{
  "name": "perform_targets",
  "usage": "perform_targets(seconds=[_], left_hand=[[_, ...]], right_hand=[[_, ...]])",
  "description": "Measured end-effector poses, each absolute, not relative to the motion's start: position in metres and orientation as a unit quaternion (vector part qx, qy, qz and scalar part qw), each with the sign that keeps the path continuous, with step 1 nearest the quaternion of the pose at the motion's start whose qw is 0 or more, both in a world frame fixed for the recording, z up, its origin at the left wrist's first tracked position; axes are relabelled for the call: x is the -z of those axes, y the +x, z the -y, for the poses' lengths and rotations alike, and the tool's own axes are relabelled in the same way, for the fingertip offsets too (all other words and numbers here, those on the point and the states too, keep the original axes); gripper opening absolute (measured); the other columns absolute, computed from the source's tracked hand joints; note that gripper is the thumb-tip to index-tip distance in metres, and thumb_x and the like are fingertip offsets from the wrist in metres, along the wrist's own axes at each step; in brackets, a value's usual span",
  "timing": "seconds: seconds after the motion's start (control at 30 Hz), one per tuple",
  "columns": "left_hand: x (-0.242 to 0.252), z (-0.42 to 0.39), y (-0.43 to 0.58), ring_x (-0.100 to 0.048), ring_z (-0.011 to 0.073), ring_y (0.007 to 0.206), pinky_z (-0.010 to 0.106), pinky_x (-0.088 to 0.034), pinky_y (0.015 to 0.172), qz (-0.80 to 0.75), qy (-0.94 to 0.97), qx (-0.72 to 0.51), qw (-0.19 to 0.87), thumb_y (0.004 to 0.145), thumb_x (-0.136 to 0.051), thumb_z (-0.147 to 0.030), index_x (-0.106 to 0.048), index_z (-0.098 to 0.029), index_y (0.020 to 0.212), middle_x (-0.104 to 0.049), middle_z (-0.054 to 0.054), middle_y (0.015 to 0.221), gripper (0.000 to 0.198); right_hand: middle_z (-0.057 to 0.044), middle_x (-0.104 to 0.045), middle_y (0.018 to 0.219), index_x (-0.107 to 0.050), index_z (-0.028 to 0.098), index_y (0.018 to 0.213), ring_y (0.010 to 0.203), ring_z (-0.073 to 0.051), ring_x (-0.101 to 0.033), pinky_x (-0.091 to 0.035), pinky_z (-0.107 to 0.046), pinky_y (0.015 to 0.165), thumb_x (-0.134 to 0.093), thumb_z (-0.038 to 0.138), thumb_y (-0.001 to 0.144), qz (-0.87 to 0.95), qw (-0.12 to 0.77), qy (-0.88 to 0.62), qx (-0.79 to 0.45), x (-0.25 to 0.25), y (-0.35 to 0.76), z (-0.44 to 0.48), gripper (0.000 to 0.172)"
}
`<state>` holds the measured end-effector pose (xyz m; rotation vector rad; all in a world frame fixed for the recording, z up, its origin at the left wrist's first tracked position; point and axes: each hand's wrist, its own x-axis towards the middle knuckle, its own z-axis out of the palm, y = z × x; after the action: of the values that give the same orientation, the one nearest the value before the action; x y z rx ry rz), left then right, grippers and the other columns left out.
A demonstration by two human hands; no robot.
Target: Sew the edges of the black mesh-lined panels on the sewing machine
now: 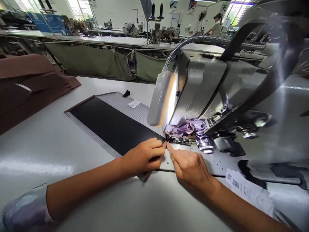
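Observation:
A flat panel of black fabric and grey mesh (106,124) with brown edging lies on the white table, its right corner at the needle area of a sewing machine (202,87). My left hand (148,156) is closed, fingers curled on the panel's edge just left of the presser foot (167,138). A short bit of brown edging strip (165,144) shows between my hands. My right hand (189,164) reaches in from the right, index finger stretched out and its tip touching the strip by the foot. Its thumb is apart from the index fingertip; the other fingers are mostly hidden.
A lit lamp (160,98) on a flexible metal neck hangs over the sewing area. Brown fabric (31,87) is piled at the left. Printed white labels (248,190) and scissors (286,220) lie at the lower right. A person (216,27) works among machines behind.

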<state>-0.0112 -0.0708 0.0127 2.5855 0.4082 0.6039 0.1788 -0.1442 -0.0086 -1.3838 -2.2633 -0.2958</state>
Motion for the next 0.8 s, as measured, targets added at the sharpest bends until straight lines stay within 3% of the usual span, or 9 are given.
perform_targets(seconds=[0.6,0.73,0.8], left_hand=[[-0.011,0.067,-0.012,-0.039,0.0138,0.074,0.025,-0.035,0.066,-0.151,0.941,-0.209,0.219,0.088,-0.041,-0.010,-0.049,-0.015,0.072,-0.042,0.001,0.076,0.019],[-0.012,0.069,-0.011,-0.039,0.0136,0.072,0.025,-0.035,0.065,-0.166,0.935,-0.217,0.225,0.088,-0.041,-0.011,-0.050,-0.016,0.073,-0.041,0.001,0.075,0.019],[-0.012,0.077,-0.008,-0.041,0.0139,0.074,0.025,-0.036,0.066,-0.193,0.927,-0.222,0.233,0.088,-0.042,-0.011,-0.051,-0.016,0.077,-0.042,0.000,0.077,0.015]], right_hand=[[0.000,-0.054,0.056,-0.063,0.005,0.112,0.048,-0.014,-0.049,-0.026,-0.032,0.046,-0.041,0.010,0.084,0.817,0.204,-0.518,0.147,0.003,0.173,0.144,0.036],[-0.001,-0.053,0.060,-0.062,0.008,0.115,0.052,-0.016,-0.049,-0.031,-0.031,0.049,-0.043,0.013,0.086,0.817,0.197,-0.518,0.160,-0.002,0.168,0.151,0.035],[-0.006,-0.059,0.073,-0.062,0.009,0.115,0.065,-0.019,-0.054,-0.040,-0.032,0.055,-0.045,0.014,0.087,0.817,0.200,-0.521,0.147,-0.004,0.166,0.161,0.033]])
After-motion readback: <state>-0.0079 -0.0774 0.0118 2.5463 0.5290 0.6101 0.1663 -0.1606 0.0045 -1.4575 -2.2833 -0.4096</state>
